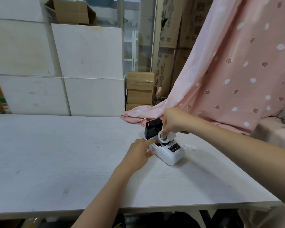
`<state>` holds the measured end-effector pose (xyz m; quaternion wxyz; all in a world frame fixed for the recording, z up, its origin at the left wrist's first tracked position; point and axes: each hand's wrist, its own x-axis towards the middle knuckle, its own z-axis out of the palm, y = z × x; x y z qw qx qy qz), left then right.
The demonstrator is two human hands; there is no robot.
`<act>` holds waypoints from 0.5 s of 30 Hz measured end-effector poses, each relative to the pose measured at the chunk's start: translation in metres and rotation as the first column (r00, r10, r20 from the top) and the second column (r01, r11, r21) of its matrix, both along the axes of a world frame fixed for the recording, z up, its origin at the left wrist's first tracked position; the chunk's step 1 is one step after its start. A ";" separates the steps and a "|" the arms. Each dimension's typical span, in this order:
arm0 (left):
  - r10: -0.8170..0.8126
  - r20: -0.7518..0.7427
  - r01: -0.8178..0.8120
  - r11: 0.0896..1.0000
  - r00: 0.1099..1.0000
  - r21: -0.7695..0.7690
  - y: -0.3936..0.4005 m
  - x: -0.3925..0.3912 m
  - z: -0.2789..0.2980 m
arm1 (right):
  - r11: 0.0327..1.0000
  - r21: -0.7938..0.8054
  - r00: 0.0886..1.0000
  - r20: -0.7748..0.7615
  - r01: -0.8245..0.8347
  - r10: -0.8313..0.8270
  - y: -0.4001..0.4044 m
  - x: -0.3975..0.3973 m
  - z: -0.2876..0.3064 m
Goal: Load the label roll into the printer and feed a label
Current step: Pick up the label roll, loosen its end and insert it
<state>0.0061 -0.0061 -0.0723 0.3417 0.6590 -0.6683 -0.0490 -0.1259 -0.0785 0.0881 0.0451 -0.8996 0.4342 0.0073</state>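
Observation:
A small white label printer [171, 152] stands on the white table [56, 153], its black lid [153, 130] flipped up at the back. My right hand [173, 122] pinches a white label roll [165, 139] from above, holding it at the open roll bay. My left hand [138, 153] rests against the printer's left side, index finger stretched toward the bay and thumb on the casing. The bay's inside is mostly hidden by the roll and my fingers.
A small white object [190, 146] lies on the table just right of the printer. Pink patterned cloth [229, 71] hangs at the right and spills onto the table's far edge. White boxes [87, 51] and cardboard cartons [140, 89] stack behind.

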 end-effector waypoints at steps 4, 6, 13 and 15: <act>0.018 -0.046 -0.018 1.000 0.999 -0.006 -0.001 0.001 0.000 | 1.000 -0.011 1.000 -0.015 -0.016 0.016 0.001 0.006 -0.002; 0.020 -0.059 -0.021 1.000 0.998 -0.009 0.000 0.001 0.000 | 1.000 -0.011 1.000 -0.020 -0.009 0.009 -0.001 0.008 -0.004; 0.034 -0.085 -0.033 0.999 0.996 0.006 0.002 0.000 0.002 | 0.999 -0.019 0.994 -0.107 -0.040 0.038 -0.001 0.013 -0.016; 0.034 -0.105 -0.033 0.999 0.994 0.017 0.003 0.000 0.004 | 0.999 -0.023 0.991 -0.122 -0.048 0.045 -0.002 0.016 -0.018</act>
